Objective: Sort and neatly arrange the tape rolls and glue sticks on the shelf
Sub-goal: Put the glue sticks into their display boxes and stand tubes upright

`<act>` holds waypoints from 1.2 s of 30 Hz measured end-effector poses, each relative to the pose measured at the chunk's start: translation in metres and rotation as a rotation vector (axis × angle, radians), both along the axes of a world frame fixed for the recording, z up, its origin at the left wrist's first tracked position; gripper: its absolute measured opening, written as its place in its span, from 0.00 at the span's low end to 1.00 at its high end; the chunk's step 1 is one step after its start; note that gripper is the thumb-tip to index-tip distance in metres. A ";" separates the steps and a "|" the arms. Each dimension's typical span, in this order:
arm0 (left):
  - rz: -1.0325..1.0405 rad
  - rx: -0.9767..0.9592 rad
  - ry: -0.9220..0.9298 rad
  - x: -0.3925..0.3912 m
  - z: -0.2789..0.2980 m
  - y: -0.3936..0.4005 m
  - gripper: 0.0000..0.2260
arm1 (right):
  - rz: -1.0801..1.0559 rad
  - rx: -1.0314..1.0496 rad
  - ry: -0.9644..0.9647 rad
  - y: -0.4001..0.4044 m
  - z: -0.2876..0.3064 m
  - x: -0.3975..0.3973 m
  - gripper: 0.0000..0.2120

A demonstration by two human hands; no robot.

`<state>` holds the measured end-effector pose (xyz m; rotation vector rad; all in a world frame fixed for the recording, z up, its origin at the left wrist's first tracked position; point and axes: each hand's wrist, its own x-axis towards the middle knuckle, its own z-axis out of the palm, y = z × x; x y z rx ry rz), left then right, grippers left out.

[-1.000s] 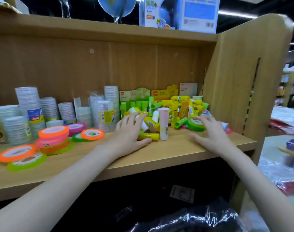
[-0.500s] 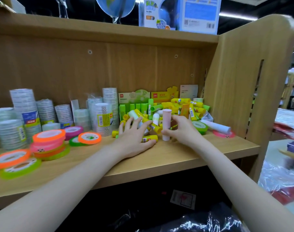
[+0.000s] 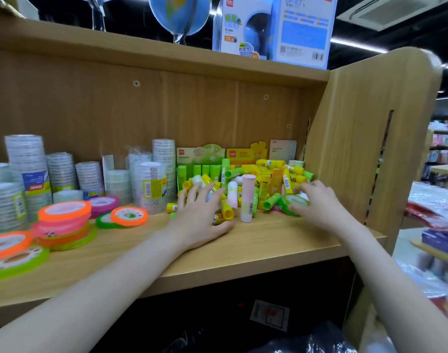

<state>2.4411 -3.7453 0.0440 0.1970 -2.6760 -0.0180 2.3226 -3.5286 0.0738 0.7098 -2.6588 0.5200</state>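
Farthest left of the hands, clear tape stacks (image 3: 26,161) stand along the back of the shelf (image 3: 268,240), some banded in yellow or blue labels with barcodes whose print is too small to read. In front of them lie neon tape rolls (image 3: 65,212) in orange, pink and green — some stacked, some flat. The left hand (image 3: 200,220) rests with fingers spread on the near edge of the glue stick pile (image 3: 258,179), its thumb beside a yellow stick lying flat. Just right of it a tall pink glue stick (image 3: 247,197) stands upright. Behind, green and yellow display boxes (image 3: 225,155) carry a red logo and hold upright sticks. The right hand (image 3: 317,207) curls its fingers round a green tape roll (image 3: 294,202) at the pile's right side — above, a blue carton reads "APP".
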 end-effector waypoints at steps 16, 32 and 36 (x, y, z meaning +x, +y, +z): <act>-0.062 -0.028 0.082 0.011 0.002 0.005 0.46 | 0.436 -0.190 -0.034 0.008 -0.031 0.041 0.14; -0.519 -0.456 0.486 0.008 0.008 0.035 0.18 | -0.066 0.046 0.034 0.042 -0.002 -0.004 0.14; -0.552 -0.432 0.219 0.008 0.007 0.037 0.19 | 0.069 -0.267 -0.125 0.027 0.016 -0.012 0.15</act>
